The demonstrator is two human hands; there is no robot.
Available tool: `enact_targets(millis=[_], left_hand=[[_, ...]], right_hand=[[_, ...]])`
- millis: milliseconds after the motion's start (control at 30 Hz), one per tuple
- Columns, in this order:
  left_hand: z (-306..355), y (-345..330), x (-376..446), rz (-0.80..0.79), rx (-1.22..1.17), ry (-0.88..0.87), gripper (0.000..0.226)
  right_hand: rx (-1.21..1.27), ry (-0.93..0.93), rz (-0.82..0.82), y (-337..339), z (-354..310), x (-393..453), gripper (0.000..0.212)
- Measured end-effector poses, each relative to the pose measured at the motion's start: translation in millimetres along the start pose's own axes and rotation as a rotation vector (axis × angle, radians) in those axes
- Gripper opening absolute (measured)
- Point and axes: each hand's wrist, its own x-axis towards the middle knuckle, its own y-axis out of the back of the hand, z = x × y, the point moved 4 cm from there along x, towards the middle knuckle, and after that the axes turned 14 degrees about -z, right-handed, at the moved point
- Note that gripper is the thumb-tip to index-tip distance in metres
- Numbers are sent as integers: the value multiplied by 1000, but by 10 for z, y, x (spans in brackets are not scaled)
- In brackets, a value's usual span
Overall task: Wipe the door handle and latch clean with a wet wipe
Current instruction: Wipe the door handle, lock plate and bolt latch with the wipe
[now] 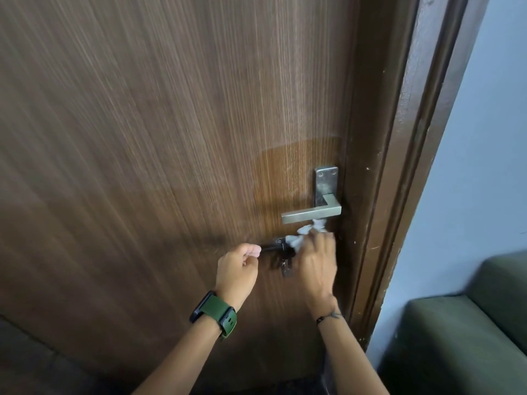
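A silver lever door handle (310, 214) on a steel backplate sits at the right edge of a brown wooden door (171, 138). Just below it runs a dark sliding latch (275, 248). My left hand (238, 269), with a green watch on the wrist, pinches the latch's left end with its fingers closed. My right hand (315, 260) presses a crumpled white wet wipe (302, 235) against the latch's right part, right under the handle. The right hand is blurred and hides most of the latch's right side.
The dark brown door frame (399, 166) stands right of the door, with a pale blue wall (479, 166) beyond it. A green cushioned seat (462, 337) fills the lower right corner. Keys hang below the latch (286, 267).
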Motion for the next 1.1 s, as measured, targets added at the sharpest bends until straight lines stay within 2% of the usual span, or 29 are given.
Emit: enact_targets(millis=[33, 100, 233, 367, 467, 600, 733, 900, 1100], left_hand=[[-4, -6, -11, -1, 4, 5, 31], [-11, -28, -28, -9, 5, 15, 31], [6, -104, -47, -38, 3, 15, 31], [22, -113, -64, -37, 10, 2, 31], [15, -92, -74, -33, 18, -4, 30], [20, -77, -61, -31, 30, -4, 30], [57, -78, -32, -28, 73, -49, 30], [44, 37, 27, 33, 31, -43, 30], [-14, 175, 114, 120, -48, -27, 32]], right_hand=[[52, -82, 12, 69, 93, 27, 25], [118, -178, -9, 154, 170, 68, 38], [120, -238, -55, 162, 108, 86, 46], [164, -300, -26, 196, 93, 72, 47], [198, -289, -14, 184, 24, 64, 50], [330, -230, -108, 59, -276, 18, 55], [351, -9, -97, 83, -615, -49, 57], [330, -42, 21, 182, -689, 178, 61], [459, -89, -8, 153, -957, 250, 72]])
